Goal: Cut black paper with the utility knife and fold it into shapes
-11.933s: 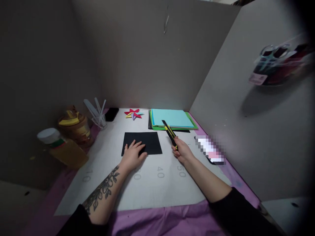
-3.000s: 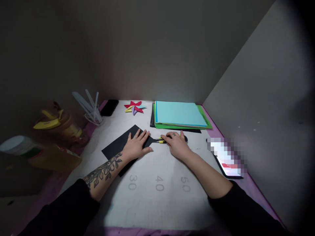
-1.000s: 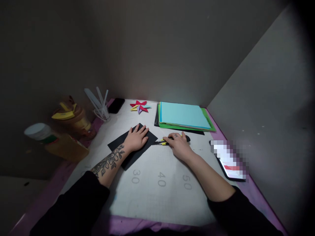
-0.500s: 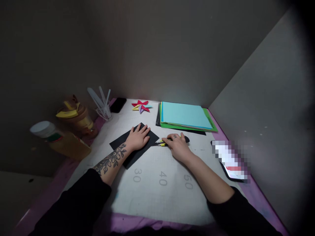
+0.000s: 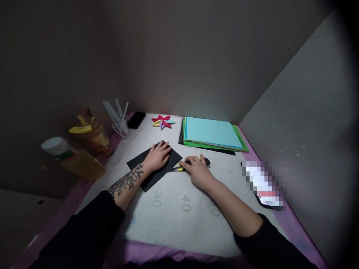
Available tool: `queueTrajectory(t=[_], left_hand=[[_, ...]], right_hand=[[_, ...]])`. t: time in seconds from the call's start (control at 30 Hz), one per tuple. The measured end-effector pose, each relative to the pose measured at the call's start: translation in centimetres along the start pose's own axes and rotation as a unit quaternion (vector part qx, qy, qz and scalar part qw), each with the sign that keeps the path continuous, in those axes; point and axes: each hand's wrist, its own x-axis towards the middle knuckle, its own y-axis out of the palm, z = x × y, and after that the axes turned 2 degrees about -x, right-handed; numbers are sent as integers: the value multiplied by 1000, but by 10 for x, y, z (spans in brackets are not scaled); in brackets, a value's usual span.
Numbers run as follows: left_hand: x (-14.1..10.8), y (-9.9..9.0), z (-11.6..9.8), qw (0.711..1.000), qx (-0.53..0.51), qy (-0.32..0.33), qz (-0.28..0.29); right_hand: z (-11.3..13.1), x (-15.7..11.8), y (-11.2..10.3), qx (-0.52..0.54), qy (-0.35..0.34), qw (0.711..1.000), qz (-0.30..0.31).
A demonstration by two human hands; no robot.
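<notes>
My left hand (image 5: pixel 157 157) lies flat with its fingers spread on a black paper square (image 5: pixel 151 182), pressing it against the white mat. The square is turned cornerwise on the mat. Just to the right of it, my right hand (image 5: pixel 198 169) is closed from above over black-and-yellow scissors (image 5: pixel 207 162). Their blades point left and stand slightly apart, near the right edge of the paper. Part of the handles is hidden under my fingers.
Behind the hands are a folded multicoloured paper star (image 5: pixel 162 121) and a stack of coloured paper (image 5: pixel 210 130). A lit phone (image 5: pixel 263 186) lies right. A dark phone (image 5: pixel 137 120), a cup of white sticks (image 5: pixel 121 127), a brown tumbler (image 5: pixel 91 134) and a bottle (image 5: pixel 81 162) line the left.
My right hand has moved left and slightly down with the scissors, bringing their blades closer to the black paper. My left hand stays on the paper. The view has shifted slightly.
</notes>
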Motion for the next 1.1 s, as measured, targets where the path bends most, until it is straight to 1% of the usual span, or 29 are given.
queueTrajectory(t=[0.03,0.1,0.17,0.23,0.47,0.87,1.1], left_hand=[[-2,-3,2,1000,0,13,0],[-8,-9,7,999,2,31,18],[-14,-11,12,998,8,35,52],[-19,-11,16,997,18,32,70],[-22,-3,17,997,36,25,59],[-22,-5,17,997,22,23,64],[-22,-5,17,998,15,18,59]], right_hand=[[0,0,-1,-2,1,1000,1],[0,1,-1,-4,1,1000,3],[0,1,-2,-4,-2,1000,2],[0,0,-1,-4,-2,1000,-5],[6,-2,-1,-3,0,1000,-3],[15,-10,-6,-20,11,1000,17],[25,-10,-13,-21,-3,999,32]])
